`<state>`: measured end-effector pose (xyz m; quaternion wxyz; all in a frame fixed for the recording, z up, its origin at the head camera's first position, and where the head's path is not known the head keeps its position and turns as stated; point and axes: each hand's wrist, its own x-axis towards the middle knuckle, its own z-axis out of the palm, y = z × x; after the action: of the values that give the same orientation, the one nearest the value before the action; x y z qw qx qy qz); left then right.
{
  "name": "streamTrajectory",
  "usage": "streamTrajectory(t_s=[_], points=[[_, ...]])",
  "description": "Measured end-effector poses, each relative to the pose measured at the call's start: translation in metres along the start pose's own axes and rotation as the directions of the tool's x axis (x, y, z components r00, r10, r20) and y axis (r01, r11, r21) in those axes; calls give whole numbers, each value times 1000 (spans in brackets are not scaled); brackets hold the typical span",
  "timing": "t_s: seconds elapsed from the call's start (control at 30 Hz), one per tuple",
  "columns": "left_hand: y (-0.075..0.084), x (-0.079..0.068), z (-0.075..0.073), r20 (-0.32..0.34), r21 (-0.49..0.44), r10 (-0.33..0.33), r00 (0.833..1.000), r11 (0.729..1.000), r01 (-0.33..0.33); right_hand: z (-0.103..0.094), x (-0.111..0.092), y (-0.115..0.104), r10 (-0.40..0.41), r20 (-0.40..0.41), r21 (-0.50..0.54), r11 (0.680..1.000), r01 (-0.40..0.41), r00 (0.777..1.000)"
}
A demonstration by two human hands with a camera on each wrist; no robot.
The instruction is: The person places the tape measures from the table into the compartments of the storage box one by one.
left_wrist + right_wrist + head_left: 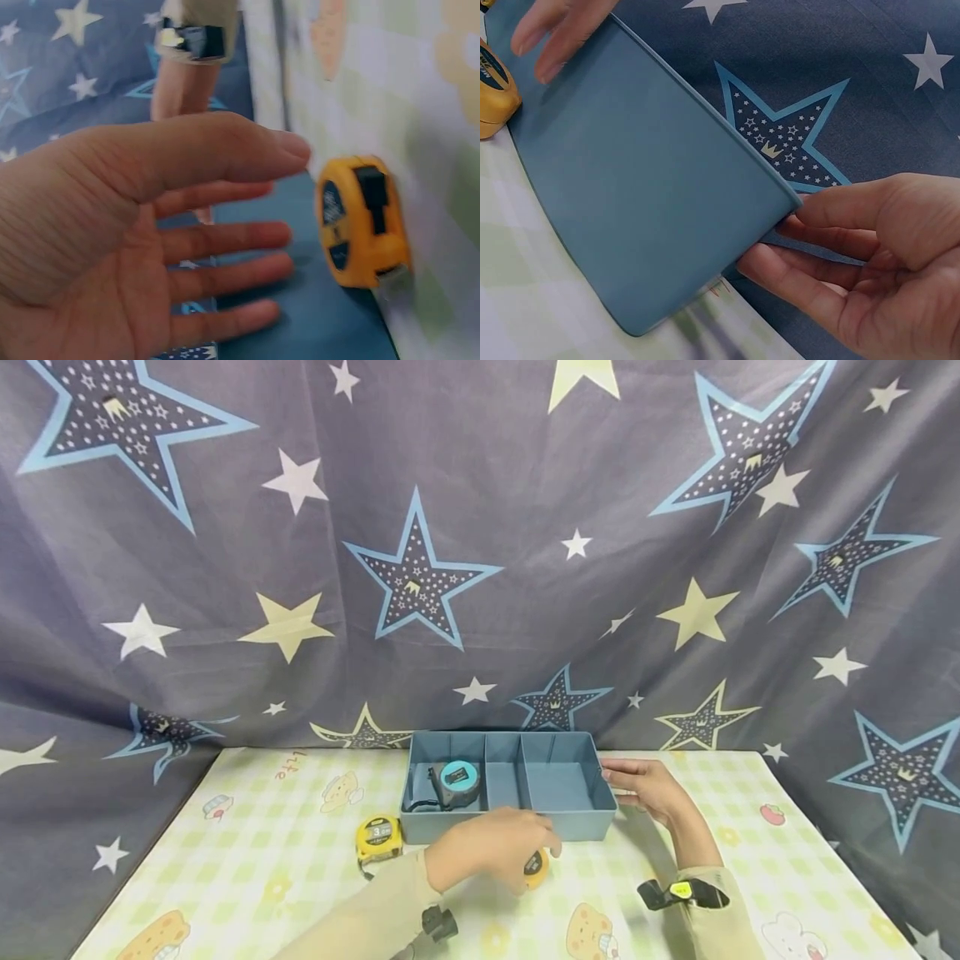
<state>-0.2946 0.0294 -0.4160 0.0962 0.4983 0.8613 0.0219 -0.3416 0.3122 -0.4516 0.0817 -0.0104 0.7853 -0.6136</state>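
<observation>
In the head view my left hand (495, 852) is before the front wall of a blue-grey divided box (450, 828). Close to its fingertips stands an orange tape measure (356, 221), partly hidden by that hand from above. The left wrist view has thumb and fingers spread, with nothing between them. At the box's right end, my right hand (885, 255) rests its fingertips on the outer wall near the top rim. Inside the left compartment lies a tape measure with a turquoise face (459, 775). Left of the box sits a yellow tape measure (378, 837).
A checked, cartoon-printed cloth (247, 860) covers the table. Right behind the box hangs a dark star-patterned curtain (525, 635). The box's middle and right compartments (566, 785) show bare floors. Each wrist wears a strapped black camera (438, 924).
</observation>
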Motion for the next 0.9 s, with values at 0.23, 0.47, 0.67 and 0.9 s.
streamTrajectory(t_s=[0.23, 0.47, 0.67, 0.9], points=[[2, 3, -2, 25, -45, -42, 999, 998, 43, -4, 1, -3, 7, 18, -24, 1000, -6, 1000], [5, 3, 0, 22, -53, -40, 999, 998, 41, -13, 9, -12, 64, 118, -84, 995, -54, 991], [4, 4, 3, 26, -68, -24, 999, 997, 25, -20, 20, -8, 91, 194, -37, 996, -86, 977], [1, 11, 8, -27, -93, 22, 999, 995, -25, -22, 24, -6, 85, 180, -36, 996, -79, 980]])
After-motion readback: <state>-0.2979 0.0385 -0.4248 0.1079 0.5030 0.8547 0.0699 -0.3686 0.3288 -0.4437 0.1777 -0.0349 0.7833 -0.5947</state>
